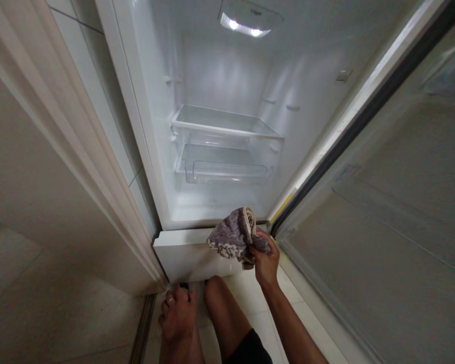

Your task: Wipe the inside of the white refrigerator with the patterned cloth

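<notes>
My right hand is closed around a bunched brown-and-cream cloth, which hangs in folds in front of the open refrigerator. The cloth is just above the white lower front panel. Low in the view, my left hand seems to rest on my bent left knee, its fingers apart and nothing visible in them. Inside the lit refrigerator are a glass shelf and, under it, a clear plastic bin.
The refrigerator door stands open on the right, with a dark gasket along its edge. On the left is a beige door frame beside tiled wall. My right knee is close to the panel.
</notes>
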Action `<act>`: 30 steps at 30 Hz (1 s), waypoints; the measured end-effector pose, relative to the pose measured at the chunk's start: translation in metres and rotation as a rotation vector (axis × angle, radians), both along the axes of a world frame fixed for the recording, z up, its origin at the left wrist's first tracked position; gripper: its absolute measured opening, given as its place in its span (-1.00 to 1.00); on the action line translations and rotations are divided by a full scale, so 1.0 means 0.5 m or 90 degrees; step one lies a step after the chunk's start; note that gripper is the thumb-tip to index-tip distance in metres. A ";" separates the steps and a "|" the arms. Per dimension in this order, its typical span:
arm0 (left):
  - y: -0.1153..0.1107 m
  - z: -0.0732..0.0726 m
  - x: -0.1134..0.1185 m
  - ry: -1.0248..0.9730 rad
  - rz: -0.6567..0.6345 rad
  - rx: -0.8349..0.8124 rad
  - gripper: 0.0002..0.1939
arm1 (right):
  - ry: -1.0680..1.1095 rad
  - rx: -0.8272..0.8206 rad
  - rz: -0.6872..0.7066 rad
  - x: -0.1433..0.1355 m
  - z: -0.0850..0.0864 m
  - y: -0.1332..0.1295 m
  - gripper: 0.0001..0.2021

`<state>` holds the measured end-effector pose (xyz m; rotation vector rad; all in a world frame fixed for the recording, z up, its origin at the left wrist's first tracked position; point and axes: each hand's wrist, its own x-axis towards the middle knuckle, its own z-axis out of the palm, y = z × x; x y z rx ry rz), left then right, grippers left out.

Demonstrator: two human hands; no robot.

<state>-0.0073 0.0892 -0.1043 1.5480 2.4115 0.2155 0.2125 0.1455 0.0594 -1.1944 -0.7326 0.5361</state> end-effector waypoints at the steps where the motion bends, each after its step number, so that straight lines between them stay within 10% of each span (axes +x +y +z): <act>1: -0.007 0.001 0.000 0.002 0.000 0.001 -0.48 | 0.034 -0.003 -0.010 0.003 0.010 -0.019 -0.68; 7: -0.066 0.013 -0.008 0.001 -0.013 -0.005 -0.47 | 0.020 0.027 -0.109 0.078 0.075 -0.192 -0.60; 17: -0.184 0.009 -0.004 0.092 -0.121 0.010 -0.41 | -0.808 0.253 -0.322 0.320 0.260 -0.482 -0.62; 22: -0.180 0.010 0.023 0.129 -0.157 0.030 -0.43 | -1.023 0.235 -0.407 0.409 0.275 -0.466 -0.59; 30: -0.165 0.005 0.043 0.099 -0.199 0.056 -0.45 | -1.173 0.058 -0.277 0.387 0.312 -0.272 -0.59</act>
